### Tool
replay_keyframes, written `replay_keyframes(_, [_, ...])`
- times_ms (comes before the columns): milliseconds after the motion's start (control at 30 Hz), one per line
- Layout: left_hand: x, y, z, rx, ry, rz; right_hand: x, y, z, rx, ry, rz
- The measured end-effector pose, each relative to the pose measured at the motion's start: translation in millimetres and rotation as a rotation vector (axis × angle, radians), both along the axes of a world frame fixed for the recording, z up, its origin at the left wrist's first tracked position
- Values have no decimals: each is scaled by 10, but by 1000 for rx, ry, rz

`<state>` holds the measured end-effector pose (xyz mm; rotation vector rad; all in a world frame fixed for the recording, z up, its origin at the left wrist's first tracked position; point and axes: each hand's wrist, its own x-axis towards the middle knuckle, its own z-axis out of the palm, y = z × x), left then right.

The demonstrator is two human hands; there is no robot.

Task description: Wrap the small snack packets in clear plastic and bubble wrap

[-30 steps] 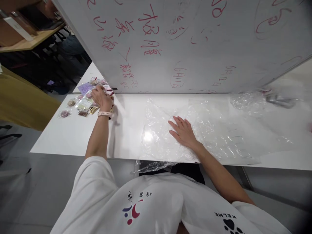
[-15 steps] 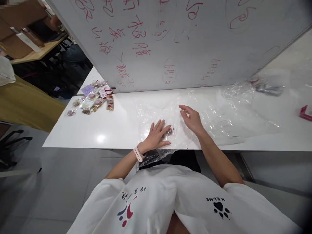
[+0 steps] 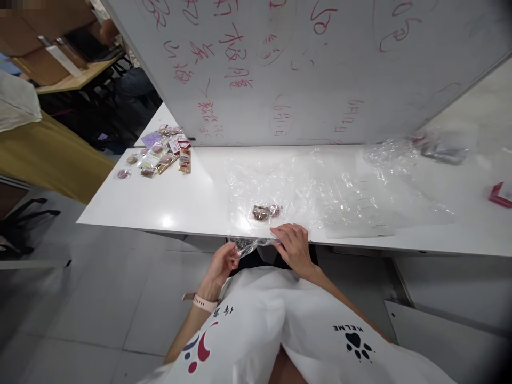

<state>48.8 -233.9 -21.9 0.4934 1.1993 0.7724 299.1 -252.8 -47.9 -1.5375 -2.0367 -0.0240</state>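
Note:
A sheet of clear plastic film (image 3: 256, 181) lies crinkled over the white table, its near end hanging past the front edge. Two small packaged items rest on it side by side: a brown packet (image 3: 261, 213) and a pinkish one (image 3: 274, 211). My left hand (image 3: 224, 261), below the table edge, pinches the hanging end of the film. At the front edge, my right hand (image 3: 294, 245) has its fingers curled over the film, with the thumb side against it.
Several small wrapped packets (image 3: 164, 152) are heaped at the table's left end. A whiteboard (image 3: 296, 80) with red writing stands along the back. Bunched clear plastic (image 3: 392, 154) and a pink-red object (image 3: 500, 194) lie to the right. Another person's arm shows at far left.
My left hand has lifted off the packets and moved down toward me to the film's near end. My right hand has come down and left to the table edge. The packets are now uncovered.

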Motion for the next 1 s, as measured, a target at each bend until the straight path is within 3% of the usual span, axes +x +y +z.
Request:
replay_keyframes(100, [108, 435, 369, 137, -165, -40, 40, 229, 115, 19, 181, -82])
replay_keyframes(200, [314, 893, 594, 226, -179, 14, 160, 498, 206, -107, 378, -135])
replay_keyframes(300, [561, 1238, 565, 329, -134, -91, 262, 729, 211, -275, 448, -265])
replay_keyframes(367, [667, 1359, 469, 424, -40, -214, 303, 813, 183, -283, 380, -348])
replay_keyframes(533, [617, 1361, 261, 696, 220, -623, 351, 751, 168, -10, 81, -436])
replay_keyframes(633, [549, 1317, 181, 937, 392, -793, 319, 664, 204, 54, 5, -310])
replay_keyframes(767, [551, 1303, 118, 1139, 662, -785, 243, 669, 190, -106, -29, 49])
replay_keyframes(900, [543, 1304, 124, 1175, 803, -743, 272, 778, 148, -198, -27, 44])
replay_keyframes(1000, [545, 1346, 144, 1098, 907, -664, 335, 904, 183, -252, -10, -5])
